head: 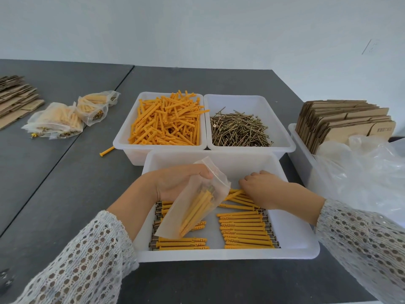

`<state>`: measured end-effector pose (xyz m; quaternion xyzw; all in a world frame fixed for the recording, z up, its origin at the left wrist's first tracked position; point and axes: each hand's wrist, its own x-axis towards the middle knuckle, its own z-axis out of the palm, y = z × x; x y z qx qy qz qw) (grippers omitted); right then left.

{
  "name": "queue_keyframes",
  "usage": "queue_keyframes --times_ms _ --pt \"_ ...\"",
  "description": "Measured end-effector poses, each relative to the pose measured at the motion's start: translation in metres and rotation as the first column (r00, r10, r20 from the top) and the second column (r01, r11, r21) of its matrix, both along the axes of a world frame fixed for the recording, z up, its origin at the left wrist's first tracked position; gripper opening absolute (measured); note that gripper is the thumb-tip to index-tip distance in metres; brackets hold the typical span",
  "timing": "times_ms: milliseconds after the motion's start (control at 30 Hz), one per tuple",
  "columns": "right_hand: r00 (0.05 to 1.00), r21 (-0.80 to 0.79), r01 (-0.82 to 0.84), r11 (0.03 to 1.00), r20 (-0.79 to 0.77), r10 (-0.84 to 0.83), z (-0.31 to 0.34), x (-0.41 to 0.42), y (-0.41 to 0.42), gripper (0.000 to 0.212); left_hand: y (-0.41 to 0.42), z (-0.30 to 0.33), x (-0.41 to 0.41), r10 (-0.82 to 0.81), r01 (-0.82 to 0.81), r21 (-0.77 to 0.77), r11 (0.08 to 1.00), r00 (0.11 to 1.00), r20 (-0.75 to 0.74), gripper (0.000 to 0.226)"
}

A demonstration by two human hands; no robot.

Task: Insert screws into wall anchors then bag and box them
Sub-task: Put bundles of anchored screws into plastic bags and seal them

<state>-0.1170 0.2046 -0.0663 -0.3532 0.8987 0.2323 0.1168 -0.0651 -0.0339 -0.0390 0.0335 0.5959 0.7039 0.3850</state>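
Observation:
My left hand [175, 183] grips the top of a clear plastic bag [197, 200] that hangs tilted over the near white tray [293, 235], with several yellow anchors with screws inside it. My right hand [263, 187] reaches down into the tray, and its curled fingers pinch assembled anchors [236, 195] at the top of the right-hand row. More assembled anchors [245, 231] lie in two rows on the tray floor. Behind it stand a tray of loose yellow anchors [166, 121] and a tray of brass screws [238, 130].
Filled bags [63, 121] lie at the back left beside flat cardboard [15, 97]. One loose anchor [106, 151] lies on the grey table. On the right a white bin [302, 154] holds folded cartons [344, 121], with crumpled clear plastic [363, 172] in front.

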Motion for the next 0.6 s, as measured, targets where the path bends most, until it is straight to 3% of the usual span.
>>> queue_keyframes --times_ms 333,467,600 --pt "0.999 -0.130 0.030 0.991 -0.024 -0.033 0.040 -0.003 0.006 0.013 0.002 0.002 0.001 0.004 -0.004 0.027 1.000 1.000 -0.006 0.051" --pt "0.980 -0.287 0.180 0.941 0.138 -0.145 0.087 -0.006 0.009 0.023 0.002 0.001 0.002 0.017 -0.017 0.035 0.999 1.000 -0.012 0.050" --pt "0.963 -0.340 0.167 0.926 0.257 -0.079 0.117 0.005 0.003 0.026 0.001 0.002 0.002 0.001 -0.002 0.034 0.999 1.000 0.011 0.036"
